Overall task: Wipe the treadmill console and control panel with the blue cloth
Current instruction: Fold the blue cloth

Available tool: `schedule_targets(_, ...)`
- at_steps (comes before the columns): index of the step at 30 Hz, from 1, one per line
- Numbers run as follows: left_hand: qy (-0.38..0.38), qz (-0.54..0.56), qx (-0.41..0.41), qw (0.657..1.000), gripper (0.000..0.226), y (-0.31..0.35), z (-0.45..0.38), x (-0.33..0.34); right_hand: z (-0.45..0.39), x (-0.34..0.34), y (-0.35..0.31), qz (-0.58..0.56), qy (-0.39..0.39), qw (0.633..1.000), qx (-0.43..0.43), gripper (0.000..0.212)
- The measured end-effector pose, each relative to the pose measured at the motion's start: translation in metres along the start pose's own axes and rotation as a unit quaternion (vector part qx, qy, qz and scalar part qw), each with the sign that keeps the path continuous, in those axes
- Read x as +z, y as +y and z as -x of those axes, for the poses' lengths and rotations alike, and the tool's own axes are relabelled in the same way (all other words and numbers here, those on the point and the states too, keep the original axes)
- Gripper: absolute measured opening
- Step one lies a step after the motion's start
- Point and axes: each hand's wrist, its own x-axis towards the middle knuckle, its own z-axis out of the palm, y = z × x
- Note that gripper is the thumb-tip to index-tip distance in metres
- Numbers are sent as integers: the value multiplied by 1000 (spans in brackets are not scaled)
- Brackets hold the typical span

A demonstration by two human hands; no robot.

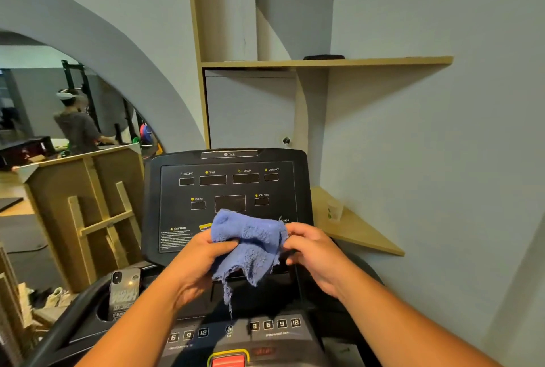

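Both hands hold the blue cloth (250,244) up in front of the lower part of the treadmill console (227,201), covering the bottom edge of its dark display panel. The left hand (200,260) grips the cloth's left side, thumb pressed over the bunched fabric; the right hand (312,251) pinches its right edge between the fingertips. Frayed threads hang from the cloth toward the control panel (236,331), where the numbered keys sit in two groups either side of a fan button, with a red stop button (228,360) at the bottom edge. A phone (124,293) stands upright in the left cup holder. A paper cup (334,211) rests on the wooden shelf (362,234) to the right of the console
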Motion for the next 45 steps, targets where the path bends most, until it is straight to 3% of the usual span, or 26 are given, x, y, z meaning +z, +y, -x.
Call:
schedule_targets(4, -42, 17, 34, 998, 15, 12, 5, 0, 4, 4, -8, 1, 4, 998, -56, 35)
schedule_targets(7, -79, 20, 35, 996, 12, 12, 6, -4, 5, 8, -7, -82, -24, 996, -12, 19)
schedule_targets(9, -105, 14, 34, 994, 17, 9, 6, -5, 3, 10, -1, -32, -45, 998, 27, 23)
schedule_targets(14, -170, 3, 13, 985, 20, -1, 6, -22, 2, 13, 10, 82, -58, 995, 22, 7)
schedule_targets(17, -193, 69, -9, 979, 46, -7, 6, -41, 2, 12, 14, 68, -27, 997, 2, 3)
schedule_targets(21, -103, 22, -42, 994, 53, -23, 8, -48, 4, 23, 26, 61, -20, 998, 9, 4)
schedule_targets(25, -15, -87, -40, 995, 49, -47, 18, -62, 13, 52, 53, 91, -89, 987, 95, 9)
schedule_targets(28, 28, -90, -45, 995, 48, -56, 30, -83, 21, 79, 73, 96, -143, 977, 129, 18)
schedule_targets(35, 143, -89, -92, 981, 40, -84, 92, -166, 40, 181, 112, 80, -233, 953, 179, 9)
schedule_targets(41, 270, -151, -97, 946, 28, -108, 137, -227, 56, 270, 144, 136, -222, 950, 172, 14)
schedule_targets(45, 323, -233, -91, 913, 20, -124, 150, -249, 63, 306, 163, 232, -195, 951, 64, 19)
